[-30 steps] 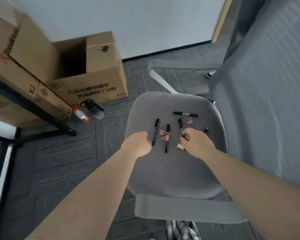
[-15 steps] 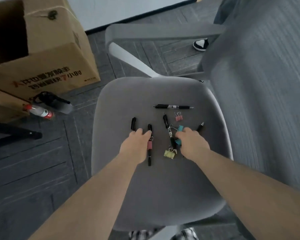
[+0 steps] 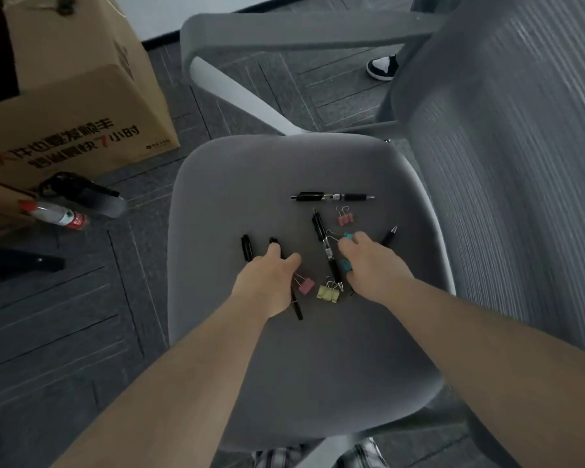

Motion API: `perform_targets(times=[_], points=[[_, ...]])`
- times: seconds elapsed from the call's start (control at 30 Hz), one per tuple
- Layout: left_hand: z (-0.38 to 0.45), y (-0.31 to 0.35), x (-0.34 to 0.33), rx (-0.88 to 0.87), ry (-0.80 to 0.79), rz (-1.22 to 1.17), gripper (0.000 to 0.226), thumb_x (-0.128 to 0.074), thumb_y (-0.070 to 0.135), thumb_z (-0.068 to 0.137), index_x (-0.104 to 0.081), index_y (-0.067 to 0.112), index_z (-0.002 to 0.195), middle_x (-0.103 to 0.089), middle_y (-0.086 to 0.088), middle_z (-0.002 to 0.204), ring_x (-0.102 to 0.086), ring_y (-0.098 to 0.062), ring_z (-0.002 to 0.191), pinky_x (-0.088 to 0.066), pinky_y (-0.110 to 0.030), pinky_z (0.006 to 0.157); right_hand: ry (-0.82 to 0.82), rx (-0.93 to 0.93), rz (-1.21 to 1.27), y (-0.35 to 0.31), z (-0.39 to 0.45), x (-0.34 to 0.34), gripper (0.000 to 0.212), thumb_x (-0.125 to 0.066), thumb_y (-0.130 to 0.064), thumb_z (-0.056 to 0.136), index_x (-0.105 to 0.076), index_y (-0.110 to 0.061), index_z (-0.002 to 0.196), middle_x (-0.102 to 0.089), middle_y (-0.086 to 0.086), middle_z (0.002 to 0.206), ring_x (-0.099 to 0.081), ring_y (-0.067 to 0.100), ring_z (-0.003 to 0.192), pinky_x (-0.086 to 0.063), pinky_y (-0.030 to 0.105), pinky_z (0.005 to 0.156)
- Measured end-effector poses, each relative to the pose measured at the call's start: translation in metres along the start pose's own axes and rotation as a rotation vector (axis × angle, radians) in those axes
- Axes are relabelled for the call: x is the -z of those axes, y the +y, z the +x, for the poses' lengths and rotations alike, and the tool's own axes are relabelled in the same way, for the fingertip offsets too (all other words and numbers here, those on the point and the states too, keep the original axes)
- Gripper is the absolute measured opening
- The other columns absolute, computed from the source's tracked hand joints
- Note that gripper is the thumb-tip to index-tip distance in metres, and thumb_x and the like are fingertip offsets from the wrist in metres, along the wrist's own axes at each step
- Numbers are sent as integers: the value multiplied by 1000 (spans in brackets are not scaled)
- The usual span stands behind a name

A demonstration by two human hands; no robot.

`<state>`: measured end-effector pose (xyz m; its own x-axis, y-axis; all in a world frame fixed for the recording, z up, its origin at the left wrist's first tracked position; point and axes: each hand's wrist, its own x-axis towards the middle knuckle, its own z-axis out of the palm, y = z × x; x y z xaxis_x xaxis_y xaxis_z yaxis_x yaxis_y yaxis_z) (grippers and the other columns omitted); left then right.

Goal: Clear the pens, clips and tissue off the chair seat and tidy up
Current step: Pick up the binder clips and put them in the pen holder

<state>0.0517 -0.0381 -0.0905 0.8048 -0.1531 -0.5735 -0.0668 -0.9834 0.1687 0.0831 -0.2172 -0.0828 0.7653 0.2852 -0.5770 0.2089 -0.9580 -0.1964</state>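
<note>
Five black pens (image 3: 332, 197) on grey seat (image 3: 311, 359), left hand (image 3: 267, 282) gripping one, right hand (image 3: 372, 265) pinching teal clip (image 3: 346, 265)

— Is any writing showing?
— The cardboard box (image 3: 81, 106) is showing two lines of dark Chinese characters, blurred, with a red "7" before "小时".
— And the bottle (image 3: 53, 214)?
— Its label is blurring beyond reading.

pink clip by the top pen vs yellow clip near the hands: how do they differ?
The pink clip is pink; the yellow clip is pale yellow. The pink clip lies far up the seat, just under the crosswise pen, clear of both hands. The yellow clip lies nearer, between the left hand and right hand, beside an upright pen's tip. Both are loose binder clips with wire handles.
</note>
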Motion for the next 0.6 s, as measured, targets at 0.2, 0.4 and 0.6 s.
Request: perform_targets(times=[0.2,0.4,0.6], points=[[3,4,-1,43,-33,-43,23,-38,2,92,-54,7,108,-33,-4,92,-46,-28,65,-40,-35,57,73,-55,206,5,-3,9,26,-50,-9,85,-46,-9,110,-56,11,105,-57,36,97,-47,40,74],[1,15,8,-21,21,-25,25,-44,30,93,-44,14,112,-49,-3,96,-58,-28,81,-43,-34,61,155,-105,252,8,4,9,18,-52,-12,91,-48,-6,107,-52,14,112,-56,35,98,-46,40,78],[12,16,1,-88,-114,-1,41,-59,32,88,-43,20,124,-41,-8,118,-62,-34,89,-53,-39,67,123,-65,217,8,22,5,45,-59,-15,91,-43,-12,132,-50,14,124,-56,36,109,-47,41,82]])
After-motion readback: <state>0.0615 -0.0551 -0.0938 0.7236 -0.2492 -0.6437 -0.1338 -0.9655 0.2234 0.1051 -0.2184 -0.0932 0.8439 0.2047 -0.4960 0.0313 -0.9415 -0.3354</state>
